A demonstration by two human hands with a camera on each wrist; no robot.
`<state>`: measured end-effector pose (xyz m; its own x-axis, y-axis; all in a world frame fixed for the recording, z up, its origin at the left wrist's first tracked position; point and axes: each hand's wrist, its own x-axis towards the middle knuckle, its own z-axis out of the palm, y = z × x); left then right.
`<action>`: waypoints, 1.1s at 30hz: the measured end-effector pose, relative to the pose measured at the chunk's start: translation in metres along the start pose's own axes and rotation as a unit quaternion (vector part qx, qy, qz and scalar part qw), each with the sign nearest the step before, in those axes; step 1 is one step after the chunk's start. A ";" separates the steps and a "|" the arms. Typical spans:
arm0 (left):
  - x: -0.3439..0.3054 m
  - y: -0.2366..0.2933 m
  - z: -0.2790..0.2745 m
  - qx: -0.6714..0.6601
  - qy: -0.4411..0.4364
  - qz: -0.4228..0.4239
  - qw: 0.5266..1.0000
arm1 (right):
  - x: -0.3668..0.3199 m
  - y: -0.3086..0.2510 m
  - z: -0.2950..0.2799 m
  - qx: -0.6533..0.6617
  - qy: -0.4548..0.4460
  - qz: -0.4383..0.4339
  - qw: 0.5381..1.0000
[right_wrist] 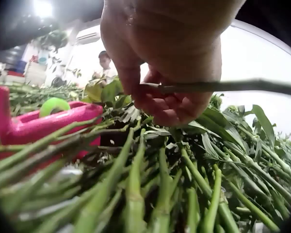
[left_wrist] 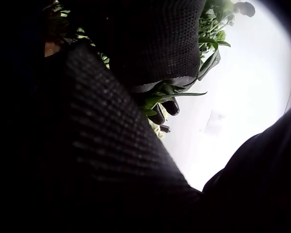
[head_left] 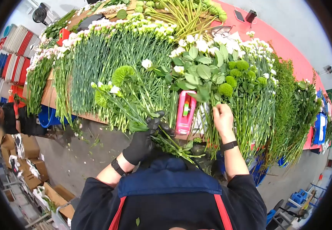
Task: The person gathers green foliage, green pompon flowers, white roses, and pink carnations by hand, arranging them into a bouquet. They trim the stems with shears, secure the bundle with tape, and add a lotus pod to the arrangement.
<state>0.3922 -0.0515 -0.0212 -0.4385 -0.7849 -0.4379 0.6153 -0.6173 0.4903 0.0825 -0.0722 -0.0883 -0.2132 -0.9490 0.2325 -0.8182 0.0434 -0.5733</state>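
Observation:
My left hand [head_left: 143, 140], in a black glove, grips a mixed bunch of flowers by the stems. Fluffy green blooms [head_left: 123, 75] and white carnations [head_left: 115, 90] top this bunch, and cut stem ends [head_left: 187, 154] stick out below the hand toward my apron. The left wrist view is mostly dark, with the glove [left_wrist: 160, 43] around some green leaves [left_wrist: 153, 103]. My bare right hand [head_left: 223, 119] pinches a green stem [right_wrist: 233, 86] between thumb and fingers, above many loose stems [right_wrist: 136, 194]. Left of that hand lies a pink tape dispenser [head_left: 185, 113] with a green roll.
Rows of long-stemmed carnations [head_left: 108, 57] cover the table's left half. White roses [head_left: 202, 45], green pompom blooms [head_left: 225, 89] and feathery greenery [head_left: 283, 103] lie to the right. A phone [head_left: 239, 15] rests on the red tabletop [head_left: 281, 42]. Cardboard boxes [head_left: 31, 172] stand on the floor, lower left.

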 end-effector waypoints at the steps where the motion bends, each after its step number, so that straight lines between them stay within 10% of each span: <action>1: -0.002 0.003 -0.004 -0.008 0.003 -0.004 1.000 | -0.001 -0.006 -0.003 0.040 0.015 0.048 0.998; 8: -0.016 0.025 -0.014 0.050 -0.036 -0.012 0.998 | 0.034 -0.025 0.039 0.142 0.020 0.138 0.980; 12: -0.022 0.037 -0.026 0.077 -0.080 -0.012 0.994 | 0.043 -0.021 0.070 0.003 -0.155 0.139 0.978; 15: -0.031 0.052 -0.026 0.217 -0.122 0.047 0.967 | 0.031 -0.044 0.060 -0.130 -0.122 0.090 0.980; 18: -0.031 0.061 -0.039 0.287 -0.160 0.092 0.940 | 0.024 -0.044 0.058 -0.054 0.032 0.080 0.995; 20: -0.024 0.058 -0.047 0.099 -0.129 -0.003 0.987 | 0.020 -0.034 0.048 0.004 0.080 0.015 0.997; 24: 0.006 0.034 -0.089 0.053 -0.105 0.009 0.993 | -0.010 -0.085 0.000 0.333 -0.013 0.247 0.910; 33: -0.014 0.061 -0.052 0.098 -0.089 0.108 0.985 | -0.091 -0.168 0.004 0.452 -0.194 0.165 0.855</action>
<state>0.4700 -0.0755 -0.0242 -0.4296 -0.8854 -0.1776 0.5765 -0.4203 0.7007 0.2411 0.0062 -0.0162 -0.0150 -0.9716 -0.2363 0.0364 0.2356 -0.9712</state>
